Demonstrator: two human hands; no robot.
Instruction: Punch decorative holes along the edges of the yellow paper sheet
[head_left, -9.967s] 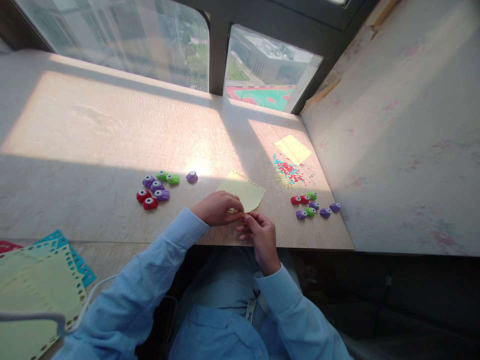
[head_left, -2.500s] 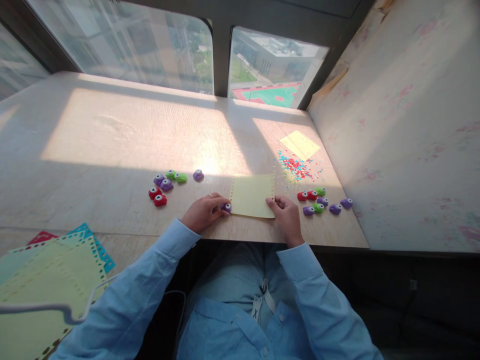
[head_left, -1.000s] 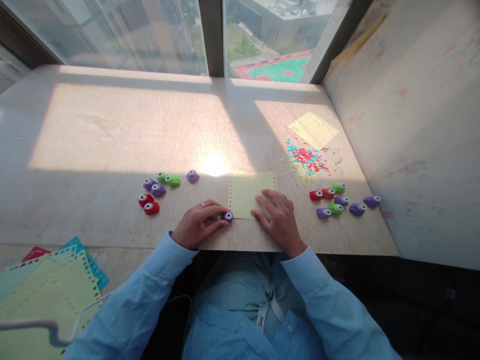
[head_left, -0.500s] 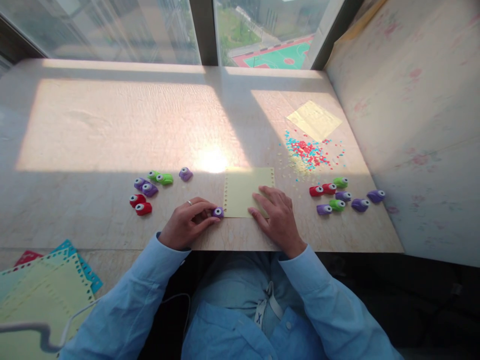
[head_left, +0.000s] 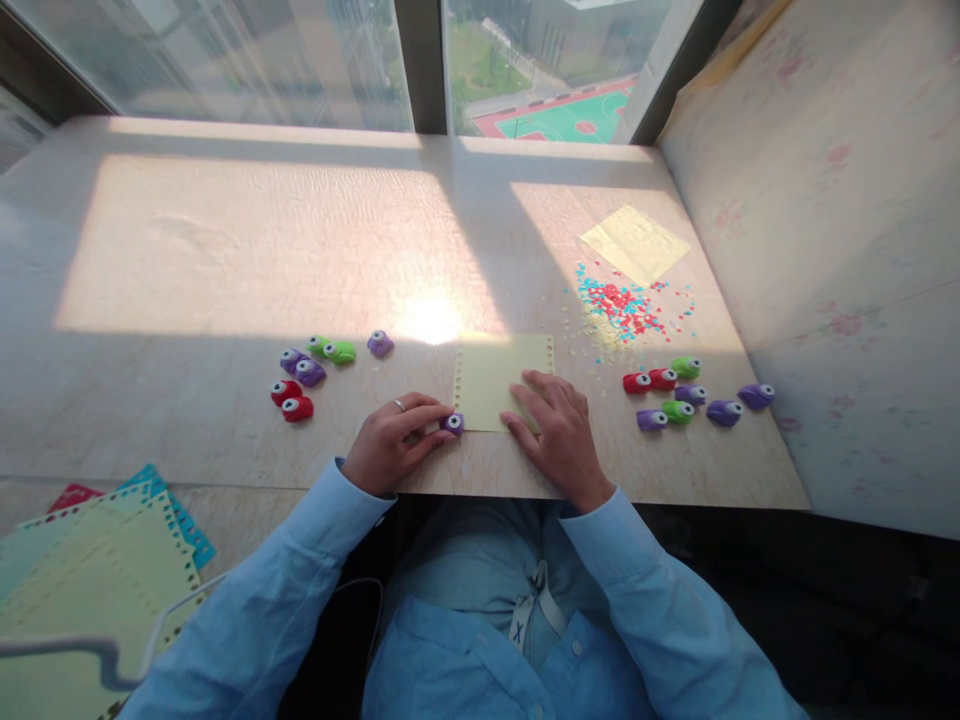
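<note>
In the head view a pale yellow sheet of paper (head_left: 487, 385) lies flat before me, with small punched holes along its left and right edges. My left hand (head_left: 401, 437) is closed, thumb and fingers gripping a small purple craft punch (head_left: 453, 424) with a white top and a dark star. The punch sits at the sheet's lower left corner, its edge over the paper. Resting flat on the right part of the sheet, my right hand (head_left: 555, 430) has its fingers spread and holds nothing.
Several purple, green and red punches (head_left: 307, 372) stand to the left, and several more (head_left: 664, 381) to the right. Red, blue and yellow paper bits (head_left: 622, 308) are scattered by a yellow sheet (head_left: 636, 244). Punched sheets (head_left: 97, 580) lie lower left, near a grey metal rod (head_left: 67, 648).
My left hand has brought the purple punch rightward onto the paper's lower left corner. My right hand stays on the sheet. The whole view has shifted slightly.
</note>
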